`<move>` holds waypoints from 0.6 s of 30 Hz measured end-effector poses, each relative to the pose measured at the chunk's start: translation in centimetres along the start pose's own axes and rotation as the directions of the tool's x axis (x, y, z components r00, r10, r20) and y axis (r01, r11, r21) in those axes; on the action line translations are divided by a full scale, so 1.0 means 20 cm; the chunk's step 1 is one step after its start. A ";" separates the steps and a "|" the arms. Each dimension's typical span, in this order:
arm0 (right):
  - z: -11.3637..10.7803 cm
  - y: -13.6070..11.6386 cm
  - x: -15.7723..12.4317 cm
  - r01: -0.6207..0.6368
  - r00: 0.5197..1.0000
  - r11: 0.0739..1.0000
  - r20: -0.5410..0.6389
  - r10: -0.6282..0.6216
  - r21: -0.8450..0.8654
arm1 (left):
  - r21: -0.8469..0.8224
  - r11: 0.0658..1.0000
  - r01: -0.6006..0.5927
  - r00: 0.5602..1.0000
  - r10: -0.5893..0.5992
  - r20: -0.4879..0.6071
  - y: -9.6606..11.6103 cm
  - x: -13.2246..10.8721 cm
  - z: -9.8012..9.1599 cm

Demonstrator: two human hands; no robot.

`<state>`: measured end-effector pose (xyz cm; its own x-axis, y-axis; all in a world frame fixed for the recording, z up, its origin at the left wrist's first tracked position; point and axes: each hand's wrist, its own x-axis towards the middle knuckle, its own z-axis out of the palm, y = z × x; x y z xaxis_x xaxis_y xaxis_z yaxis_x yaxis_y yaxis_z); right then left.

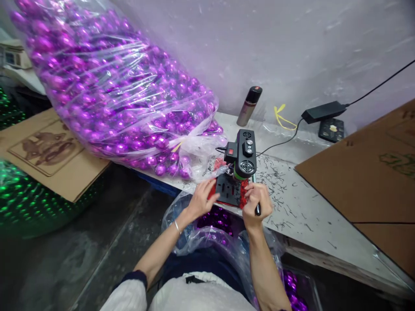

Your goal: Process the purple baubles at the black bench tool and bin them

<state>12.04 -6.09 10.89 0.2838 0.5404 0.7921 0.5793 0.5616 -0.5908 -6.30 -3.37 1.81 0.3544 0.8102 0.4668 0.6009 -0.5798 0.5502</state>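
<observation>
A small black bench machine point(246, 153) with round vents, a green ring and a red switch stands on the worktable. My right hand point(257, 201) is wrapped round its lever handle point(258, 210), whose black end shows below my fist. My left hand point(203, 198) lies at the left edge of the black slotted base plate point(225, 190), thumb and fingers apart. Red material point(244, 194) shows along the sides of the plate. What sits under the machine's head is too small to make out. Below the table edge, an open clear bag point(180, 216) holds shiny purple balls point(215, 220).
A large tied plastic bag of purple balls point(129, 86) leans at the left. Behind the machine are a spray can point(249, 106), a yellow tie point(283, 116) and a power adapter point(325, 112). Dark scraps point(275, 185) litter the table. A cardboard box point(372, 172) stands right.
</observation>
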 end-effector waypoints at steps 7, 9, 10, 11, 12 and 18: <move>0.00 0.01 -0.01 0.033 0.999 0.999 0.012 -0.033 -0.013 | 0.660 0.689 0.299 0.839 -0.520 0.162 -0.15 0.60 -0.23; 0.00 0.01 -0.02 0.031 0.999 1.000 0.009 -0.031 -0.006 | 0.699 0.654 0.288 0.803 -0.563 0.196 -0.16 0.65 -0.30; 0.00 0.01 -0.02 0.028 1.000 1.000 0.008 -0.028 -0.001 | 0.705 0.648 0.289 0.792 -0.575 0.205 -0.17 0.65 -0.34; 0.00 0.01 -0.02 0.024 1.000 1.000 0.007 -0.024 0.003 | 0.713 0.639 0.288 0.776 -0.592 0.216 -0.18 0.66 -0.37; 0.00 0.01 -0.02 0.019 1.000 1.000 0.006 -0.019 0.006 | 0.720 0.631 0.287 0.762 -0.606 0.228 -0.19 0.66 -0.40; 0.02 0.01 -0.02 0.014 1.000 1.000 -0.015 -0.014 0.021 | 0.723 0.646 0.246 0.744 -0.603 0.286 -0.26 0.68 -0.49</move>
<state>11.79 -5.99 10.37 0.2877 0.5230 0.8023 0.5670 0.5821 -0.5828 -11.62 9.92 12.13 0.1063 0.9774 -0.1829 0.9931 -0.1136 -0.0304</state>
